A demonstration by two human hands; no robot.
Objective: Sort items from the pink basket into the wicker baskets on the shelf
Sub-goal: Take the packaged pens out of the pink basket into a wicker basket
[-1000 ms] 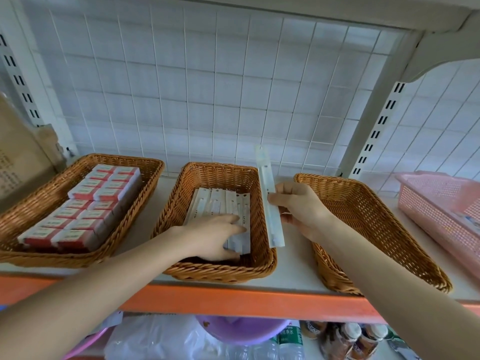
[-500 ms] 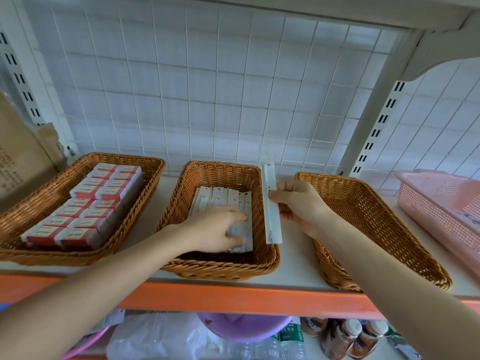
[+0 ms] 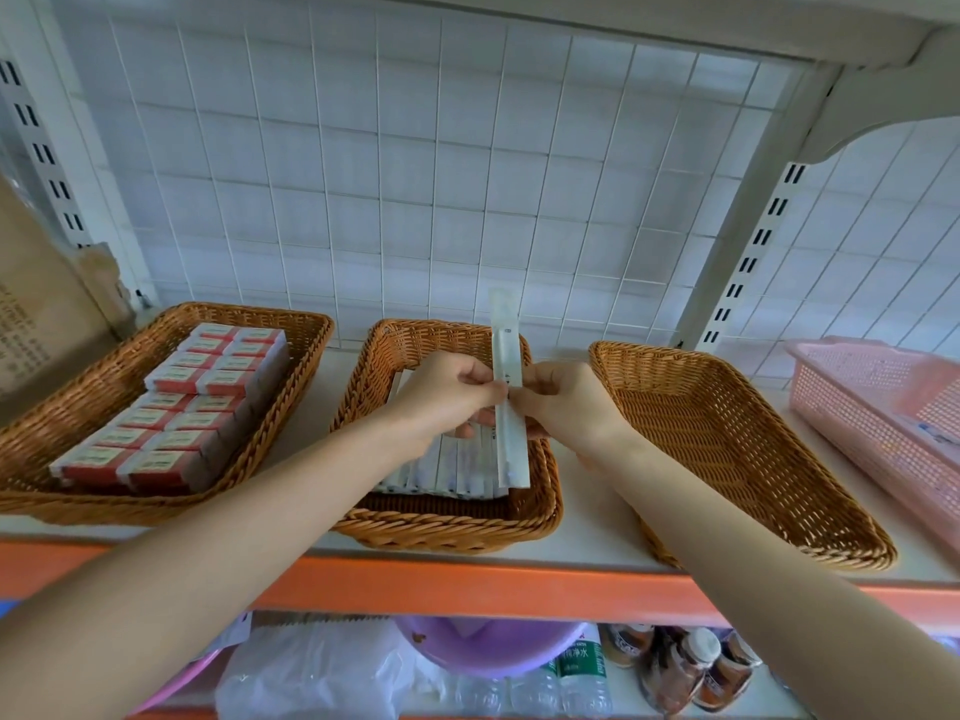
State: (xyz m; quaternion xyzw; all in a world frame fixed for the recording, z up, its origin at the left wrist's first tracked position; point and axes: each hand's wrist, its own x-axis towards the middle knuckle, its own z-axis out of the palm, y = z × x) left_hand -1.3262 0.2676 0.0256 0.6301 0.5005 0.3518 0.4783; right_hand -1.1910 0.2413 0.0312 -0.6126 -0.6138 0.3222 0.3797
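Observation:
A long white packet (image 3: 508, 402) is held upright over the right side of the middle wicker basket (image 3: 447, 527). My left hand (image 3: 447, 394) pinches its left edge and my right hand (image 3: 563, 402) pinches its right edge. Below them several similar white packets (image 3: 441, 467) lie side by side in that basket. The left wicker basket (image 3: 104, 397) is filled with red and white boxes (image 3: 182, 407). The right wicker basket (image 3: 727, 439) holds nothing visible. The pink basket (image 3: 883, 407) stands at the far right of the shelf, its contents mostly out of view.
A brown cardboard box (image 3: 36, 314) stands at the far left. The shelf has an orange front edge (image 3: 467, 584) and a white wire grid (image 3: 415, 174) behind. Below are a purple basin (image 3: 488, 646), plastic bags and bottles (image 3: 691, 667).
My left hand has lifted off the packets in the middle basket and taken hold of the upright packet. My right hand has moved the packet slightly left over the basket.

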